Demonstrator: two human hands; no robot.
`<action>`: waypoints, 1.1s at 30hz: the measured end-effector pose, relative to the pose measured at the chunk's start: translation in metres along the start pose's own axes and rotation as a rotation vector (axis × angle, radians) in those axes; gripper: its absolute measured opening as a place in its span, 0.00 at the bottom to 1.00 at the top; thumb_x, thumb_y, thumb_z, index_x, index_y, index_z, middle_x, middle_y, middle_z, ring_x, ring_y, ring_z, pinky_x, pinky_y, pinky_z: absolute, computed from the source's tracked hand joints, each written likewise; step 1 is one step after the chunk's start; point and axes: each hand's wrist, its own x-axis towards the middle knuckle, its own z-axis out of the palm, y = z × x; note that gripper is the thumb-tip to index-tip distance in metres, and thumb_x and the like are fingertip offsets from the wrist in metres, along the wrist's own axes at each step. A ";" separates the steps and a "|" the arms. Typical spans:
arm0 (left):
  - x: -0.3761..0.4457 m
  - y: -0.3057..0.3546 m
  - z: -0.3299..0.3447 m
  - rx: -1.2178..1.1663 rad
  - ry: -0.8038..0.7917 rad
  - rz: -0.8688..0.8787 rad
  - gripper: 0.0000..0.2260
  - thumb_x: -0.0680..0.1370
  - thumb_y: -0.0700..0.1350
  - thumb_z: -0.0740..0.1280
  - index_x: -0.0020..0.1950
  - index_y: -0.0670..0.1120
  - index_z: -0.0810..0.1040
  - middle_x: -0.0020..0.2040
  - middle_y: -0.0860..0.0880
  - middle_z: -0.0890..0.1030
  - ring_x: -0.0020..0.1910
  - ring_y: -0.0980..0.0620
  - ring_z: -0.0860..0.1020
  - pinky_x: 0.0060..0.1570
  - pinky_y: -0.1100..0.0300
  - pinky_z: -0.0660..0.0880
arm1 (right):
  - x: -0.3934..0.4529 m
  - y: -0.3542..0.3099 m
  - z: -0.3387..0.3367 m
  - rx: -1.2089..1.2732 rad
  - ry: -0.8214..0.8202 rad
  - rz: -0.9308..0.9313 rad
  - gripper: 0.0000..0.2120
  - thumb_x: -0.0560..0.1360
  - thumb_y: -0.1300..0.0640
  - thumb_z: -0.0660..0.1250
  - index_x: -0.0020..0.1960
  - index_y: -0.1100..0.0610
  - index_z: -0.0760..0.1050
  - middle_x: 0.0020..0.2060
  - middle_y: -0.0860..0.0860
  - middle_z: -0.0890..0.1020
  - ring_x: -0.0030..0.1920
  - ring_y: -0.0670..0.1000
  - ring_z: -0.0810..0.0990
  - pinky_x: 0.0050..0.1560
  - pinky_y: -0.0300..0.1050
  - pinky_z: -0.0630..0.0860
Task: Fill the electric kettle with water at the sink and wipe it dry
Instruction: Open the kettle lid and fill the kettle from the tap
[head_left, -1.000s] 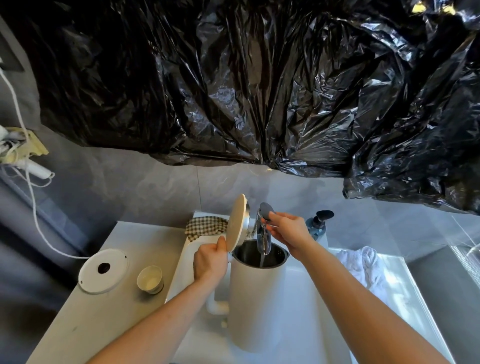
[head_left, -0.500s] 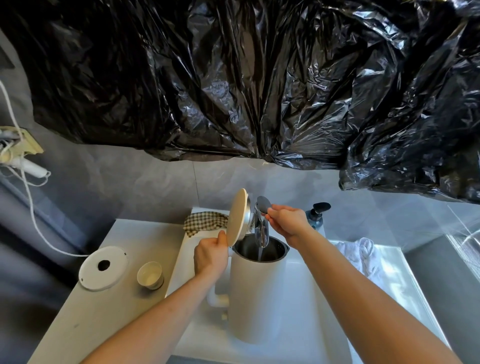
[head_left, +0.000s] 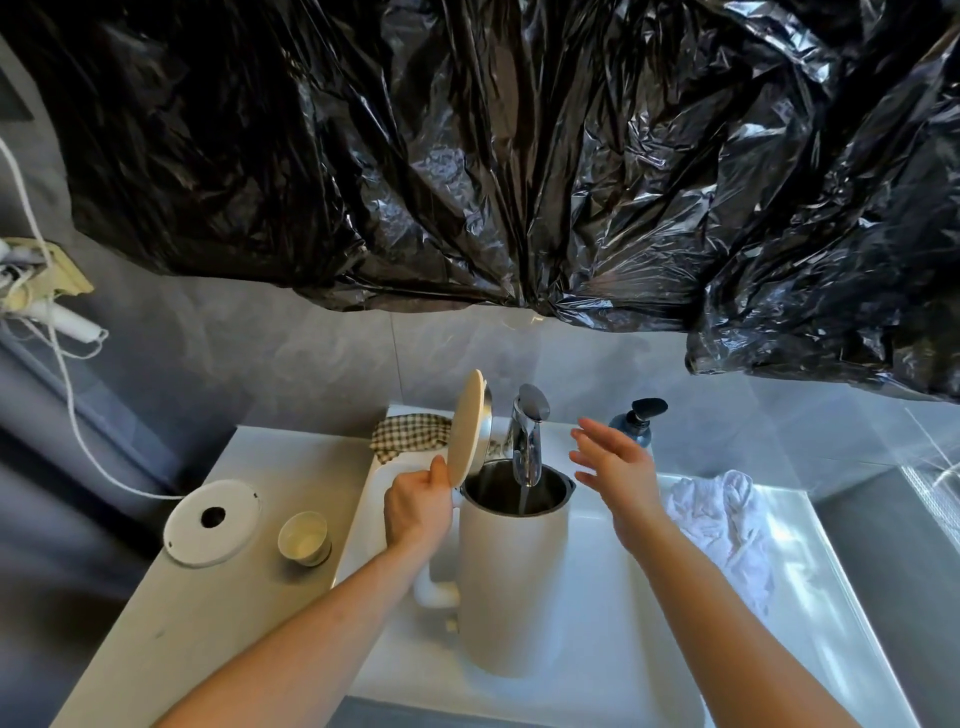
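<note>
A white electric kettle (head_left: 511, 582) stands in the white sink (head_left: 597, 675) with its hinged lid (head_left: 467, 428) tipped up. Its mouth sits under the chrome faucet (head_left: 527, 441), and a thin stream of water runs into it. My left hand (head_left: 418, 506) grips the top of the kettle's handle, thumb by the lid. My right hand (head_left: 615, 467) hovers open just right of the faucet, touching nothing. A crumpled white cloth (head_left: 722, 525) lies on the sink's right side.
A checked cloth (head_left: 408, 436) lies behind the kettle at the back left. The kettle's round white base (head_left: 213, 522) and a small cup (head_left: 306, 538) sit on the grey counter at left. A dark soap pump bottle (head_left: 636, 423) stands behind my right hand. Black plastic sheeting hangs overhead.
My right hand has let go of the faucet lever and drawn back to the right, fingers spread. Water keeps running into the kettle. My left hand has stayed on the handle.
</note>
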 end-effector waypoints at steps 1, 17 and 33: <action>0.000 -0.001 0.000 0.000 -0.002 -0.002 0.22 0.85 0.53 0.58 0.34 0.46 0.76 0.32 0.51 0.76 0.33 0.55 0.74 0.32 0.62 0.68 | -0.004 0.013 -0.008 -0.070 0.057 -0.025 0.10 0.79 0.51 0.70 0.59 0.42 0.83 0.55 0.43 0.86 0.55 0.48 0.86 0.55 0.50 0.83; -0.005 0.006 0.004 0.004 0.018 0.011 0.23 0.84 0.53 0.58 0.32 0.48 0.74 0.32 0.50 0.76 0.33 0.53 0.75 0.34 0.59 0.69 | -0.070 0.114 0.038 -0.113 0.114 0.045 0.25 0.88 0.44 0.47 0.83 0.47 0.60 0.79 0.42 0.65 0.78 0.41 0.60 0.78 0.40 0.52; -0.006 0.006 0.005 -0.017 0.038 -0.012 0.22 0.84 0.52 0.58 0.34 0.46 0.76 0.32 0.50 0.78 0.34 0.53 0.76 0.32 0.62 0.68 | -0.062 0.127 0.054 -0.110 0.306 0.023 0.27 0.84 0.38 0.47 0.78 0.45 0.70 0.74 0.45 0.76 0.75 0.51 0.71 0.76 0.50 0.63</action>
